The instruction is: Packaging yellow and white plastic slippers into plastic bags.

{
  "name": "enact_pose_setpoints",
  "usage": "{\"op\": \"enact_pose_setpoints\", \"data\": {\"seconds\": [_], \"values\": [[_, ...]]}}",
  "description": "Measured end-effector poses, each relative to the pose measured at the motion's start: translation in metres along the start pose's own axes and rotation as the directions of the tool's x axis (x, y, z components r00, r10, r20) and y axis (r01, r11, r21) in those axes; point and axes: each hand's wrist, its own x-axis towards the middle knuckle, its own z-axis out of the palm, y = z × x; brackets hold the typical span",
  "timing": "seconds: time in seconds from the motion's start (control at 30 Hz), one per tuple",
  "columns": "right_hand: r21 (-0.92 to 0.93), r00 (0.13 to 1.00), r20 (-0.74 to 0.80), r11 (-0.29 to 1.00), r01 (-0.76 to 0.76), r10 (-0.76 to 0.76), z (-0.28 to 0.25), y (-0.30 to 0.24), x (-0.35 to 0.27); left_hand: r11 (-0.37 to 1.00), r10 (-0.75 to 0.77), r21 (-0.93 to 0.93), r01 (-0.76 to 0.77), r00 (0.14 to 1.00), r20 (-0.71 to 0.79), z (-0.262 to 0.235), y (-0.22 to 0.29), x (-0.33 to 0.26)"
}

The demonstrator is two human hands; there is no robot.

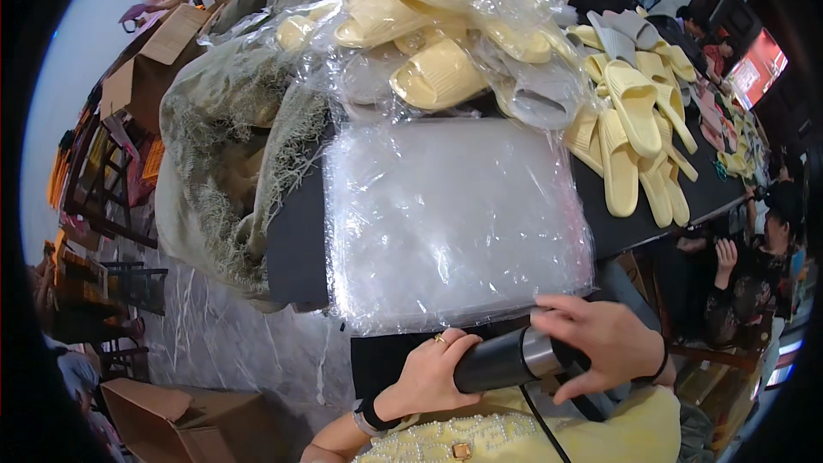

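A black insulated bottle [490, 366] with a silver metal band lies slanted in front of my body, close to the table's near edge. My left hand [431, 374], with a ring and a wristband, is closed around its body. At the banded end, my right hand [607, 339] has its fingers and thumb curled around the dark lid; the fingers are slightly blurred and hide most of that end. A thin black strap or cord [543, 425] hangs below the bottle. Just beyond my hands, a stack of clear plastic bags [454, 214] lies flat on the table.
Yellow and grey slippers in clear bags [437, 73] are piled behind the stack. Loose yellow slippers [633, 111] lie at the right on the dark table [296, 249]. A green woven sack [197, 137] stands left, a cardboard box [184, 420] below. Another person [746, 266] sits at right.
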Motion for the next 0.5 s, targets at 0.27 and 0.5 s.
{"op": "enact_pose_setpoints", "data": {"seconds": [0.27,0.5], "values": [[0.091,0.744,0.316,0.762,-0.642,0.589,0.016,-0.010,-0.032,0.993,0.047,0.105,-0.045,0.999,-0.023,0.008,0.006,-0.002],[0.142,0.960,0.011,0.950,-0.280,0.281,0.015,-0.023,-0.046,0.993,0.062,0.098,-0.067,0.997,0.053,0.014,0.007,-0.004]]}}
